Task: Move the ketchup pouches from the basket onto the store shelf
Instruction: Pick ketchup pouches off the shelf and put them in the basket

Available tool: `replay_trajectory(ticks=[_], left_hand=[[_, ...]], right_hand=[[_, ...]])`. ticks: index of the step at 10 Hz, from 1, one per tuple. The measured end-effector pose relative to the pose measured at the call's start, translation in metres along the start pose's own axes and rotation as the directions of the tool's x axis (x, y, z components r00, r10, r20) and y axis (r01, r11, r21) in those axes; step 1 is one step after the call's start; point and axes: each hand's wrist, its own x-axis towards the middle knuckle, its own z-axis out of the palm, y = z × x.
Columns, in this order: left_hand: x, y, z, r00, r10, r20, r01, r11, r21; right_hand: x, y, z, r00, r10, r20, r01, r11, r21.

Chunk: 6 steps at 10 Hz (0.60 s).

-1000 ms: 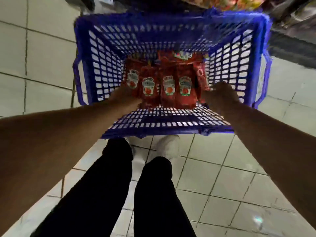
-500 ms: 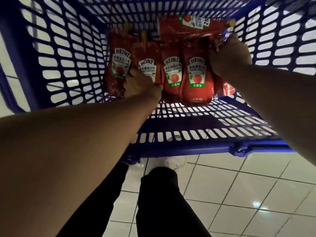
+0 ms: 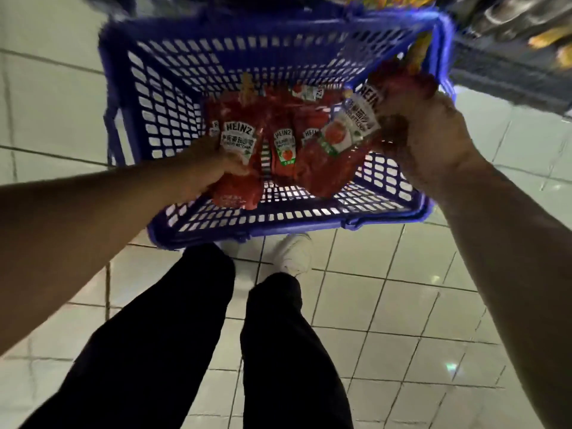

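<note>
Right hand [image 3: 430,134] around tilted pouch [image 3: 346,134] above basket [image 3: 173,97]

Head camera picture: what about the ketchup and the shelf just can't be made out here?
- Store shelf: cut off by the top right edge and motion-blurred; its goods and free space are unreadable.
- Pouch count: the pouches left in the basket overlap, and the pouch in the right hand covers some.
- Left hand: its fingers are hidden behind its own pouch.
- Small label print: too blurred.

Pale tiled floor [image 3: 387,320]; black trousers [image 3: 173,351]; white shoe [image 3: 294,255] just behind basket.
</note>
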Motion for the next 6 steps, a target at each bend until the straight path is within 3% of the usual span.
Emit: replay_trajectory(ticks=[1,2,3,4,5,6], left_hand=[[-0.083,0.039,-0.017,0.987,0.075,0.140,-0.058,0.991,-0.123],[-0.169,0.078,-0.027,0.954,0.176,0.241,-0.142,0.978,-0.152],[-0.254,0.113,-0.040,0.956,0.246,0.158,-0.223,0.963,-0.150],[-0.338,0.141,-0.048,0.949,0.307,0.077,-0.293,0.943,-0.156],[-0.413,0.156,-0.060,0.933,0.359,-0.007,-0.353,0.914,-0.200],[-0.478,0.162,-0.061,0.913,0.401,-0.078,-0.406,0.867,-0.289]], right_hand=[[-0.078,-0.058,0.034,0.954,0.186,0.235,-0.287,0.794,0.537],[-0.139,-0.088,0.057,0.945,0.108,0.308,-0.279,0.755,0.594],[-0.205,-0.131,0.082,0.886,0.018,0.463,-0.354,0.670,0.653],[-0.261,-0.179,0.103,0.876,0.006,0.482,-0.305,0.781,0.545],[-0.320,-0.222,0.118,0.865,0.034,0.500,-0.228,0.915,0.333],[-0.362,-0.249,0.119,0.925,-0.003,0.379,-0.029,0.996,0.078]])
